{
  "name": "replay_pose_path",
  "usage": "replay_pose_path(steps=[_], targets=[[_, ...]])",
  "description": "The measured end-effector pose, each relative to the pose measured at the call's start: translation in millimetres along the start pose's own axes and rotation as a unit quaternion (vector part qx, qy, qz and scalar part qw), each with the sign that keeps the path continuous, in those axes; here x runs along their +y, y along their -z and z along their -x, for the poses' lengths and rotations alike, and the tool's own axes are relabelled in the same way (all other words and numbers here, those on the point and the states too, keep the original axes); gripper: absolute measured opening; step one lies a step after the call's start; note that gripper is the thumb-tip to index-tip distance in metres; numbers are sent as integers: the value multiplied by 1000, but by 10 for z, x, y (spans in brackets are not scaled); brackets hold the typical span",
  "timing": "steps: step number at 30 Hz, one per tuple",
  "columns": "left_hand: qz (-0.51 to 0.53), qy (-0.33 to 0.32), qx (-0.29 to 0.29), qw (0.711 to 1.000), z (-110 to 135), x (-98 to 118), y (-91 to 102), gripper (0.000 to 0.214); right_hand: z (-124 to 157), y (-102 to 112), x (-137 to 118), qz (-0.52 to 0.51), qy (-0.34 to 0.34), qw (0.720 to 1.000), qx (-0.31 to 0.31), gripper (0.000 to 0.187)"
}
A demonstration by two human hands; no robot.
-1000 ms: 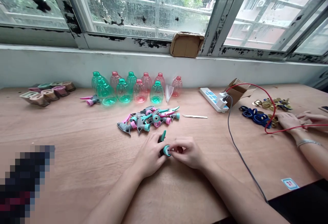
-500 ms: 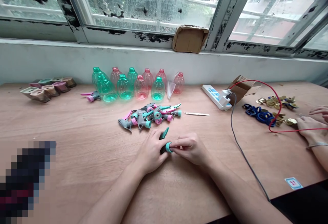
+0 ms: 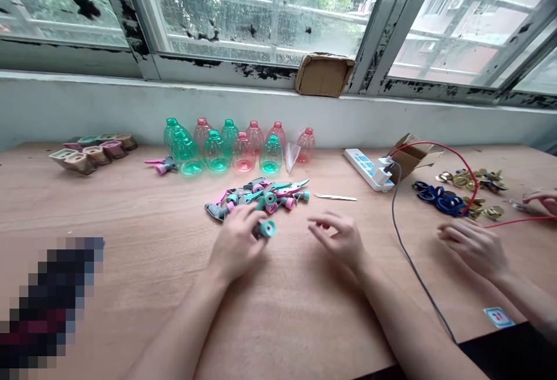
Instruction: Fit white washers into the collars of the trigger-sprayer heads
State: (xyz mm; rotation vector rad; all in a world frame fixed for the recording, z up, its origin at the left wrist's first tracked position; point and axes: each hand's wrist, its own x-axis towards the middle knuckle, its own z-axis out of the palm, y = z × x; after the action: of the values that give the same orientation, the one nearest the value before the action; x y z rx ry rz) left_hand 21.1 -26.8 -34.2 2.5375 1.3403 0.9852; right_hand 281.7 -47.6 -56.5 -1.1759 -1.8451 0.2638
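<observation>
My left hand (image 3: 237, 242) is closed around a grey spray-trigger head with a teal collar (image 3: 264, 228), lifted a little above the wooden table (image 3: 143, 235) beside a pile of grey, teal and pink trigger heads (image 3: 259, 195). My right hand (image 3: 339, 238) hovers to the right of it with fingers loosely spread and nothing in them. A row of green and pink clear plastic bottles (image 3: 237, 146) stands behind the pile, near the wall.
Tweezers (image 3: 334, 196) lie right of the pile. A white power strip (image 3: 368, 169) with grey and red cables, blue rings (image 3: 437, 198) and brass parts (image 3: 472, 185) sit at right, where another person's hands (image 3: 474, 243) work. Small pots (image 3: 89, 152) sit far left; a cardboard box (image 3: 323, 75) is on the sill.
My right hand let go of the teal collar and drew away to the right, opening. My left hand lifted the trigger head toward the pile. The other person's hand moved closer in.
</observation>
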Motion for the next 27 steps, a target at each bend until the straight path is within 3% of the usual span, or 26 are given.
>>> replay_pose_path(steps=[2, 5, 8, 11, 16, 21, 24, 27], targets=[[-48, 56, 79, 994, -36, -210, 148, 26, -52, 135, 242, 95, -59, 992, 53, 26], [-118, 127, 129, 976, -44, -549, 295, 27, -77, 296, 663, 222, -143, 963, 56, 45], [-155, 166, 115, 967, -2, -805, 305, 36, -49, 339, 961, 265, -204, 942, 14, 50], [-157, 202, 104, 961, 29, -890, 259, 41, -37, 293, 1039, 271, -225, 936, -10, 47], [-164, 202, 169, 951, -1, -718, 248, 37, -98, 198, 906, 277, -212, 937, -13, 32], [-161, 88, 218, 958, 24, -459, 166, 18, -156, 147, 781, 254, -218, 942, -18, 14], [-74, -4, 167, 983, 64, -298, 49, 15, -158, 136, 743, 252, -235, 939, -11, 13], [-17, -21, 83, 996, 86, -176, -54, 17, -145, 138, 729, 245, -269, 932, 1, 16]])
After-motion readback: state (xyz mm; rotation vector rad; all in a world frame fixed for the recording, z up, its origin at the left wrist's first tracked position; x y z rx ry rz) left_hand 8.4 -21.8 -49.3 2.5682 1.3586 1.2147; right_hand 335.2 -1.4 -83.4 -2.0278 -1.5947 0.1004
